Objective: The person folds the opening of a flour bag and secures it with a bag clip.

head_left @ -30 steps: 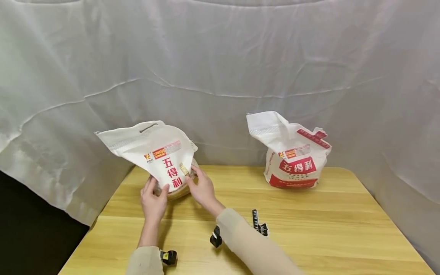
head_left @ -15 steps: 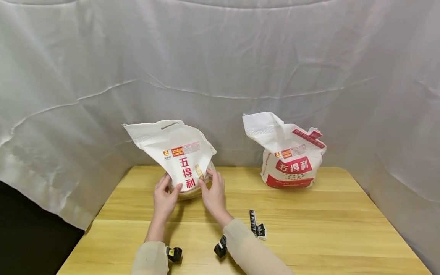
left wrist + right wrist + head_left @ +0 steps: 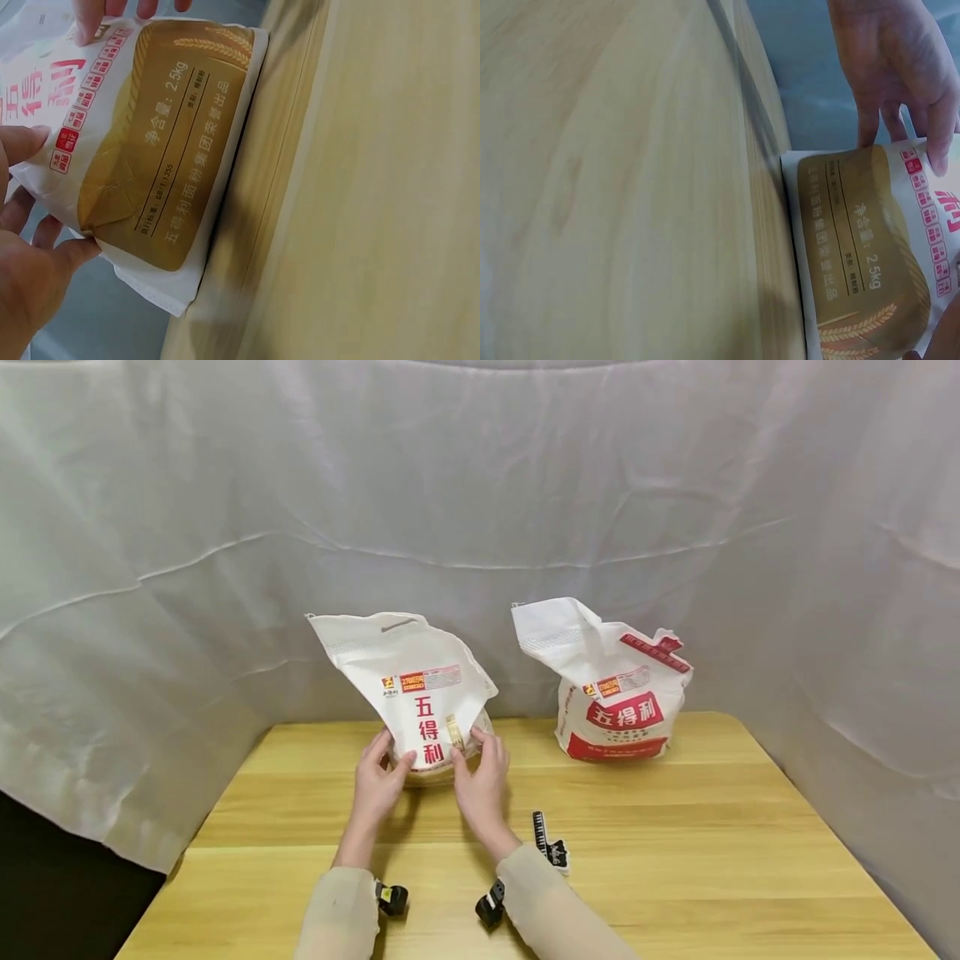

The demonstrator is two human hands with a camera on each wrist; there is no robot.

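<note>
A white flour bag (image 3: 408, 652) with red lettering and a brown-gold lower panel (image 3: 161, 150) stands on the table, its top flopped toward the left. My left hand (image 3: 377, 789) holds its lower left side, thumb on the front and fingers round the edge. On the opposite side my right hand (image 3: 482, 789) grips it the same way, thumb beside the small gold print. In the right wrist view the bag's bottom edge (image 3: 795, 225) lies along the wood. The bag's back is hidden.
A second white-and-red flour bag (image 3: 618, 714) stands at the back right. Nearer, right of my right wrist, lies a black-and-white piano-key clip (image 3: 551, 843). Grey curtain (image 3: 450, 485) hangs behind the wooden table (image 3: 675, 868).
Both hands have moved the left flour bag to the right, closer to the second bag. The head view has shifted slightly, while the second bag and the clip stay in place on the table.
</note>
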